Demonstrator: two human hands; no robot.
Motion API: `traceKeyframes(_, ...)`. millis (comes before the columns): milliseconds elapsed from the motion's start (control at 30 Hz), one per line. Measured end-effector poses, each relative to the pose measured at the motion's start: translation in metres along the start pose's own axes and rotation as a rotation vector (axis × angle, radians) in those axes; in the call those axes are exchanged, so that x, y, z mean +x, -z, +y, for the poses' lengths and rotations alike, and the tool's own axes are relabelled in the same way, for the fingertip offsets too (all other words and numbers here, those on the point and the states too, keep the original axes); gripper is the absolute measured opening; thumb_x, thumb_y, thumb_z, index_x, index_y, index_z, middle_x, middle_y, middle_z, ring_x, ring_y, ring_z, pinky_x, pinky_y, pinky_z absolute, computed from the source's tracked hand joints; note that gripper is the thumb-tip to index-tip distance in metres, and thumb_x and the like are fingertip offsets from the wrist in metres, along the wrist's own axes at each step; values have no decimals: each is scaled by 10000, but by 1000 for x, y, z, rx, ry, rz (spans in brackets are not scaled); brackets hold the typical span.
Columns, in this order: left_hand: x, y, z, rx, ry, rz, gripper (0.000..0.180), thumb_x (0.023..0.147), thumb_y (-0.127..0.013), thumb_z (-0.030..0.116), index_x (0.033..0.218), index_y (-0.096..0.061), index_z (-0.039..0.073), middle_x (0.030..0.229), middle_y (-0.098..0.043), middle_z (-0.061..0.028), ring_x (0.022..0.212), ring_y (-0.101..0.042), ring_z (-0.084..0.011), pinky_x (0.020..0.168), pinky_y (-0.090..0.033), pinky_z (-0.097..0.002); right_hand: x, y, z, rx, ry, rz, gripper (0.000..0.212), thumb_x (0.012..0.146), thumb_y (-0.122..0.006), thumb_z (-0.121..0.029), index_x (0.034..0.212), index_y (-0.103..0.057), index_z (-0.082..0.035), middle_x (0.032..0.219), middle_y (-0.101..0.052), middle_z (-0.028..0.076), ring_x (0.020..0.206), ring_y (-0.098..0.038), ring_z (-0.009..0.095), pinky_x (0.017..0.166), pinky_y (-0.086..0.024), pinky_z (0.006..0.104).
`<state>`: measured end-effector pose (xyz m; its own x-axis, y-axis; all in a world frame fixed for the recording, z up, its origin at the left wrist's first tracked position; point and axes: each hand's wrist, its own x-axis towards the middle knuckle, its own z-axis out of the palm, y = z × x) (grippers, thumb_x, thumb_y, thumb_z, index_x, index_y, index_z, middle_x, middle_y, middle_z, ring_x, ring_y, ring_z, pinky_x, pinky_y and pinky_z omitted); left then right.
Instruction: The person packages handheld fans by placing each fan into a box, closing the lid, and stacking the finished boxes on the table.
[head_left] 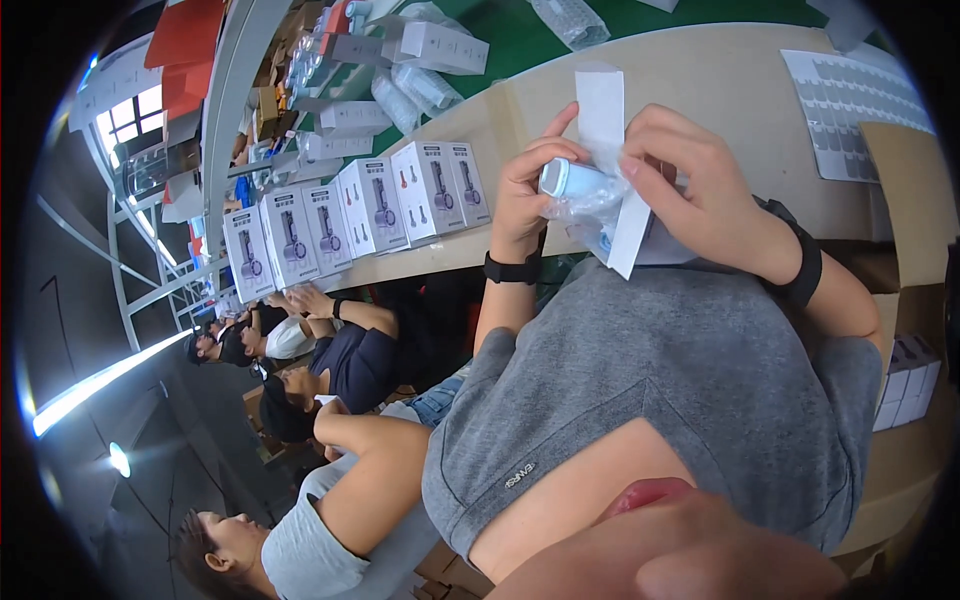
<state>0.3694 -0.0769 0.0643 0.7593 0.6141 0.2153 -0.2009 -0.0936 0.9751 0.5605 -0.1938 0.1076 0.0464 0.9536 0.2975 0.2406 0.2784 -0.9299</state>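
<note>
My left hand (530, 185) is closed round a light blue handheld device (572, 180) wrapped in clear bubble wrap (592, 208). One rounded end of the device sticks out of the wrap. The index finger of that hand points up beside a raised flap of a white box (602, 105). Fingers of my right hand (690, 180) are bent and pinch the box at its open end, close to the wrapped device. The device lies at the box's opening; how far it goes in is hidden by the flaps and my right hand.
A row of white printed boxes (385, 205) stands on the bench (740, 85) to the left. Beyond it, bubble-wrapped items (425, 88) and white boxes lie on a green surface (510, 35). A sticker sheet (850, 110) and an open carton (900, 170) are at right. Co-workers (350, 350) sit along the left.
</note>
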Motion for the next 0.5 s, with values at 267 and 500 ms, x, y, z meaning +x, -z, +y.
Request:
traceKeyframes(267,26,-41,29,705,-213,-59,418,595,-775,191,950,-632,22,1349,-334,-187,1269,-302,-337,997,-298,-444,9,9,9,-805,339,-23,432,617,-725,-272,913,-547,-13,804,-516,106,738,-509,255,616,-411,334)
traceKeyframes(500,23,-59,8,-53,-3,227,803,626,-753,205,1301,-351,39,1383,-274,-216,1282,-287,-324,998,-303,-421,15,20,29,-489,64,-108,438,613,-736,-251,917,-544,0,819,-525,116,756,-522,276,622,-425,349)
